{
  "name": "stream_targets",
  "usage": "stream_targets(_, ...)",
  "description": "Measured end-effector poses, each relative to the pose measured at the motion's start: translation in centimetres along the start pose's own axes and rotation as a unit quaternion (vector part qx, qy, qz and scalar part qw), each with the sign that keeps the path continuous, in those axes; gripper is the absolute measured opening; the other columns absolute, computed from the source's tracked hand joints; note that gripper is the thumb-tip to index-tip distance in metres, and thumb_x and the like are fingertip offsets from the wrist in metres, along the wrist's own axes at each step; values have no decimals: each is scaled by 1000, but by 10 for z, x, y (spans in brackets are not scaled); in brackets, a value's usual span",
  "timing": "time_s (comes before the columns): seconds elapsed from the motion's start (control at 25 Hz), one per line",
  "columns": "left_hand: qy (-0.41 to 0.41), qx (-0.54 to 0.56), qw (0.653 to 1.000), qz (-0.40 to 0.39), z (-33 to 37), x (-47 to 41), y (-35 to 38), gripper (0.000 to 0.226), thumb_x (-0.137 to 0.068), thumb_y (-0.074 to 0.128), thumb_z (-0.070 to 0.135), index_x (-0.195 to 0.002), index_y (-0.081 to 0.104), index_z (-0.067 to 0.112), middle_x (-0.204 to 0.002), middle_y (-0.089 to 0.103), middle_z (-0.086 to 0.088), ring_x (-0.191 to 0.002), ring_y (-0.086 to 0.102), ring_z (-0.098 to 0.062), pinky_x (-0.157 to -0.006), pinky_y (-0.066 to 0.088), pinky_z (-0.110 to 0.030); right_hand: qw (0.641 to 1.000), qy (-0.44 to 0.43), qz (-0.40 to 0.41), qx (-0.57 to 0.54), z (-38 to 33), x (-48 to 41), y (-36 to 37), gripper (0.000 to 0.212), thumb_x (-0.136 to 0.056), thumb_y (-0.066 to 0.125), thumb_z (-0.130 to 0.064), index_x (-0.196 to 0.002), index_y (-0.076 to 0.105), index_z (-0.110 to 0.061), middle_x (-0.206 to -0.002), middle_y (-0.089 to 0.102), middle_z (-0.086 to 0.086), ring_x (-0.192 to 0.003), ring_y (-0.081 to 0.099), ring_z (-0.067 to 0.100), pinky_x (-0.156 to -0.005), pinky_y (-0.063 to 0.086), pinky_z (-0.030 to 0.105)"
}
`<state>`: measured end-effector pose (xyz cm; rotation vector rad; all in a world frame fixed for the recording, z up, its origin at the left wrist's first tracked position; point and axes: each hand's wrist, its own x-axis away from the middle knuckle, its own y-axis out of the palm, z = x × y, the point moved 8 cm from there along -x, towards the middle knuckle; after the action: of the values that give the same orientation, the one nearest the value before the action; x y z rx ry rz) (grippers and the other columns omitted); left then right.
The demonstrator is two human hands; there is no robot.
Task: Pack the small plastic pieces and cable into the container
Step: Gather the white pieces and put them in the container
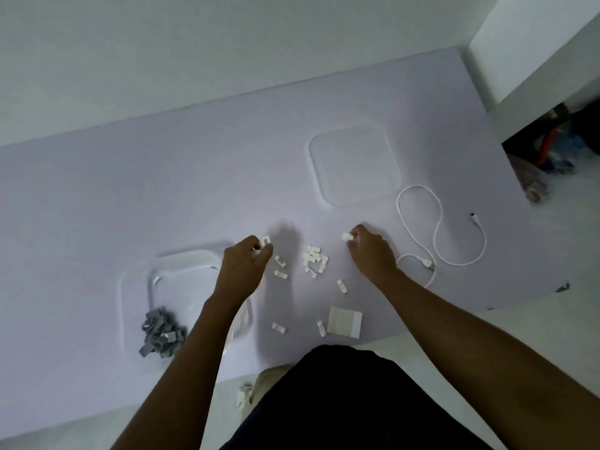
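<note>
Left hand [248,259] pinched white plastic pieces [265,241] beside the clear container [136,280], right hand [370,251] apparently gripped another piece [346,236], cable [441,228] lay on the desk [194,190]

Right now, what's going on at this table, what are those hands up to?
A person is gathering small white plastic pieces off a lavender table. The left hand and the right hand each pinch a piece. The clear container at left holds grey pieces; its lid lies apart. The white cable lies unpacked on the right.
</note>
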<state>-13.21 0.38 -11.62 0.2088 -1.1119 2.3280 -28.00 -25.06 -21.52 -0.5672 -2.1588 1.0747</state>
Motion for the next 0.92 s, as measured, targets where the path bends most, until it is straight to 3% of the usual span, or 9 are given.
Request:
stream_targets(0.12, -21, 10, 999, 34, -42, 23, -32, 42, -91, 61, 31, -61, 42, 7, -47, 33, 3, -50, 30, -18, -52, 30, -32, 980, 53, -13, -194, -19, 5, 7, 21, -93, 65, -32, -100, 65, -12, -92, 70, 8, -85, 67, 28, -79, 55, 39)
stream_targets(0.2, -36, -2, 999, 33, -75, 40, -45, 40, -89, 62, 29, -61, 45, 7, -46, 37, 3, -48, 33, -16, -53, 32, -31, 958, 49, -47, -278, -50, 17, 21, 14, -93, 66, -29, -93, 66, -14, -83, 67, 2, -75, 65, 24, -67, 53, 35)
stream_targets(0.28, -55, -27, 998, 19, -112, 55, -55, 36, -88, 62, 30, -63, 51, 6, -51, 49, 0, -50, 43, -15, -53, 35, -29, 931, 58, -107, -344, -87, 41, 43, 10, -94, 65, -23, -87, 64, -15, -70, 59, 3, -57, 51, 18, -50, 38, 25)
stream_targets(0.44, -99, -51, 992, -55, -176, 82, -51, 28, -89, 62, 39, -72, 56, 17, -68, 63, -1, -66, 60, -19, -56, 42, -29, 875, 93, -191, -435, -152, 89, 80, 18, -96, 54, -13, -79, 59, -17, -63, 44, 6, -46, 31, 12, -45, 21, 18)
stream_targets(0.64, -43, -110, 987, -109, -192, 99, -31, 27, -84, 62, 49, -82, 64, 23, -84, 71, -2, -73, 60, -15, -63, 40, -27, 866, 54, -283, -408, -221, 125, 107, 20, -91, 47, -6, -86, 64, -13, -62, 50, 6, -47, 35, 14, -48, 22, 23)
stream_targets(0.76, 1, -109, 988, -108, -186, 101, -31, 38, -83, 63, 54, -102, 69, 23, -100, 72, 1, -86, 65, -15, -72, 47, -27, 875, 7, -301, -379, -247, 132, 110, 20, -85, 46, -4, -84, 65, -11, -62, 54, 9, -50, 40, 18, -48, 26, 25)
stream_targets(0.84, 15, -84, 991, -106, -186, 102, -40, 41, -80, 66, 54, -108, 70, 25, -107, 71, 4, -94, 66, -16, -80, 51, -28, 902, -36, -288, -319, -258, 133, 110, 17, -85, 51, -9, -82, 66, -16, -66, 59, 7, -52, 46, 16, -49, 33, 25)
stream_targets(0.92, 39, -60, 995, -68, -184, 105, -59, 32, -81, 67, 47, -103, 72, 23, -102, 72, 5, -90, 66, -14, -77, 51, -26, 941, -127, -259, -176, -270, 136, 108, 10, -86, 56, -20, -83, 65, -22, -73, 65, 3, -57, 53, 12, -56, 42, 26)
